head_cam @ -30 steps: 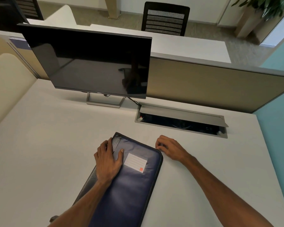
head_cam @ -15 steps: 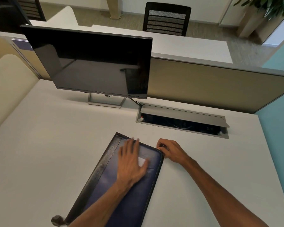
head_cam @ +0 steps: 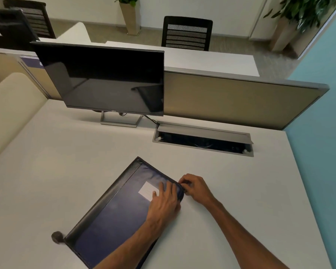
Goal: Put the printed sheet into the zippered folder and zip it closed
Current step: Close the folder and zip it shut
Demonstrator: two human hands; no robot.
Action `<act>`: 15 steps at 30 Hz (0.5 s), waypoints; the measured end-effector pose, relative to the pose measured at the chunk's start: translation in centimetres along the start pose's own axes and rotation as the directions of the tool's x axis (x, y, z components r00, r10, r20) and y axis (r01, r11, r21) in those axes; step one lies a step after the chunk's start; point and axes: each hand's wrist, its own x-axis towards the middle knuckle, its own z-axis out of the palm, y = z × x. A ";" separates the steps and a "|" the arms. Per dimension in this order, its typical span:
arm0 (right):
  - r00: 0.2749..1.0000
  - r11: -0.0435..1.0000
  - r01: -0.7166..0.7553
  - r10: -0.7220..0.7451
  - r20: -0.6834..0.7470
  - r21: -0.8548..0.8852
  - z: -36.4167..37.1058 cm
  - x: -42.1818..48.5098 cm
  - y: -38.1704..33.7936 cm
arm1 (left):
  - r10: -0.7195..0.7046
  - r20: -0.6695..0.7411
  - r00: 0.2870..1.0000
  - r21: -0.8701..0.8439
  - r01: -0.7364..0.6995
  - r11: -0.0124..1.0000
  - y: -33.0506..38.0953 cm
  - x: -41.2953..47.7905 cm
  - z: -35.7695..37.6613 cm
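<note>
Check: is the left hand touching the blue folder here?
Touching. The head view shows the left hand lying flat on the blue folder, covering part of its white label, with no gap visible beneath it.

Your left hand [head_cam: 164, 202] and right hand [head_cam: 197, 188] are bare, with no gloves, rings or watch visible. Both of your forearms are uncovered too; no sleeve reaches into view.

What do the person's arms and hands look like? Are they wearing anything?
Both arms are bare as far up as the picture shows, with no sleeves in view. The left hand and right hand wear no gloves, and I can see no rings, watch or bracelet on them. There are no markings.
</note>
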 end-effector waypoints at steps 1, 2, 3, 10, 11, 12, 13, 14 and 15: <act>1.000 0.999 0.024 -0.024 0.000 -0.026 0.2 -0.3 0.0 | 0.005 0.021 1.000 0.012 -0.005 1.000 -0.1 -0.4 0.3; 0.999 0.997 0.052 -0.052 0.002 -0.052 0.5 -0.5 0.0 | 0.018 0.047 0.999 0.042 -0.020 0.999 -0.2 -0.7 0.6; 0.997 0.994 0.079 -0.079 0.005 -0.070 0.8 -0.9 0.0 | 0.034 0.067 0.997 0.068 -0.039 0.997 -0.3 -1.2 0.8; 0.991 0.990 0.132 -0.133 -0.014 -0.055 1.3 -2.8 1.4 | 0.135 -0.081 0.988 0.246 -0.111 0.963 -2.0 -3.5 -1.2; 0.991 0.990 0.132 -0.133 -0.025 -0.044 1.4 -2.7 1.3 | 0.155 -0.112 0.982 0.260 -0.122 0.958 -2.1 -3.7 -1.1; 0.990 0.991 0.132 -0.133 -0.036 -0.035 1.5 -2.4 1.1 | 0.167 -0.136 0.976 0.269 -0.126 0.955 -2.3 -3.7 -1.2; 0.991 0.991 0.129 -0.130 -0.041 -0.029 1.7 -2.0 0.8 | 0.171 -0.150 0.974 0.266 -0.127 0.956 -2.4 -3.8 -1.1; 0.991 0.992 0.126 -0.127 -0.037 -0.026 1.8 -1.7 0.4 | 0.166 -0.155 0.974 0.264 -0.121 0.957 -2.5 -3.9 -1.1; 0.991 0.992 0.127 -0.128 -0.029 -0.022 1.9 -1.3 0.1 | 0.156 -0.153 0.976 0.263 -0.112 0.958 -2.5 -3.9 -1.1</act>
